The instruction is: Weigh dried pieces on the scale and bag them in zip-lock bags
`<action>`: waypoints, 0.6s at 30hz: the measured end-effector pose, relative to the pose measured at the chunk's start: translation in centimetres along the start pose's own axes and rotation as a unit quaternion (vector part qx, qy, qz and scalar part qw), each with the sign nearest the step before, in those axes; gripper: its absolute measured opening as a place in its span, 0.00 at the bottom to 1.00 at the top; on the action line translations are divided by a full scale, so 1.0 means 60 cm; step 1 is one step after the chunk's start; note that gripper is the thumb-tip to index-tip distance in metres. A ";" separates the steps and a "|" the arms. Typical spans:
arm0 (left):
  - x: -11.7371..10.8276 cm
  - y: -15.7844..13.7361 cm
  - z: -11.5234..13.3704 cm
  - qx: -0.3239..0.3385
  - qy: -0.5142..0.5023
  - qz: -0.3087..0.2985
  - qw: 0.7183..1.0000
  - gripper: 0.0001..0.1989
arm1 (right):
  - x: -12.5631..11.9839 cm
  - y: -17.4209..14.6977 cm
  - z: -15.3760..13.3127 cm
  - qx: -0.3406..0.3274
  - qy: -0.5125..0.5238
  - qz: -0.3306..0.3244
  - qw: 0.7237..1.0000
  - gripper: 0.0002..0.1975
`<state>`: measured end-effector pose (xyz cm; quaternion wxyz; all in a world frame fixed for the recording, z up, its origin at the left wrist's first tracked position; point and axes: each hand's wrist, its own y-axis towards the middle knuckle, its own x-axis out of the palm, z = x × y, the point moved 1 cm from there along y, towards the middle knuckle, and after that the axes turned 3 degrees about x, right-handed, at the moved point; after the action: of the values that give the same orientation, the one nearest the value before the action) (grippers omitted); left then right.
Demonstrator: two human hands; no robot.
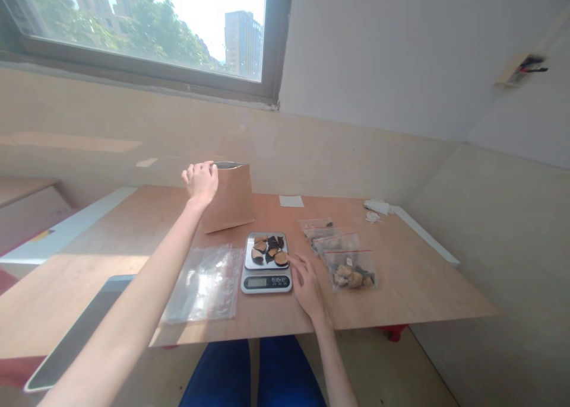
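Nothing here reads clearly: the small kitchen scale (266,263) has a grey display and a dark printed strip on its front, right of the display, both too small to make out.

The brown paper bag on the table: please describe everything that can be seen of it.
The brown paper bag stands upright on the wooden table, behind the small scale. It looks like plain kraft paper, without print on the visible side. It is narrower at the top than at the base, and its mouth is open, showing a silvery inner lining. The left hand rests on the top left edge. What is inside cannot be seen.
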<state>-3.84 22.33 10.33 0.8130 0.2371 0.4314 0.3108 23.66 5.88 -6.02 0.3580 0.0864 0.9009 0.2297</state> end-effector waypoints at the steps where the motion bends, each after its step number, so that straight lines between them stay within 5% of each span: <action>1: 0.002 -0.005 -0.004 -0.006 0.005 -0.005 1.000 0.20 | 0.001 0.001 0.001 0.004 0.001 0.004 1.000 0.18; 8: -0.059 -0.133 0.005 -0.036 -0.014 0.055 0.998 0.14 | -0.005 0.001 -0.002 -0.010 0.032 0.026 0.999 0.16; 13: -0.117 -0.271 0.007 -0.030 -0.077 -0.040 0.996 0.12 | -0.015 -0.018 -0.096 -0.016 0.126 0.082 0.988 0.13; 18: -0.126 -0.363 -0.007 -0.005 -0.091 -0.068 0.994 0.12 | 0.013 -0.024 -0.215 -0.070 0.133 -0.076 0.986 0.18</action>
<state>-0.90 1.90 0.06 0.8691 0.2309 0.3694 0.2343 14.27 0.32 1.04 0.2563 -0.0395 0.9262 0.2738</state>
